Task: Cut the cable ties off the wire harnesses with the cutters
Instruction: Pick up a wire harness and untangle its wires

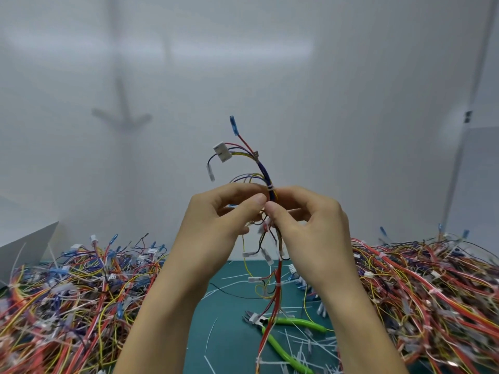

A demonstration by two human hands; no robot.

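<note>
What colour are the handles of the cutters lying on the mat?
Bright lime green. The cutters show best in the head view, the only view there is.

A multicoloured wire harness [263, 170] stands upright, a white cable tie [270, 188] round it, with green-handled cutters [302, 323] lying at five o'clock.

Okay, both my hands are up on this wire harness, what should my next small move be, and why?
Probably let go with the right hand and reach down for the cutters, leaving the left hand pinching the harness. A white cable tie wraps the bundle just above both thumbs, and the cutters lie unheld on the green mat.
</note>
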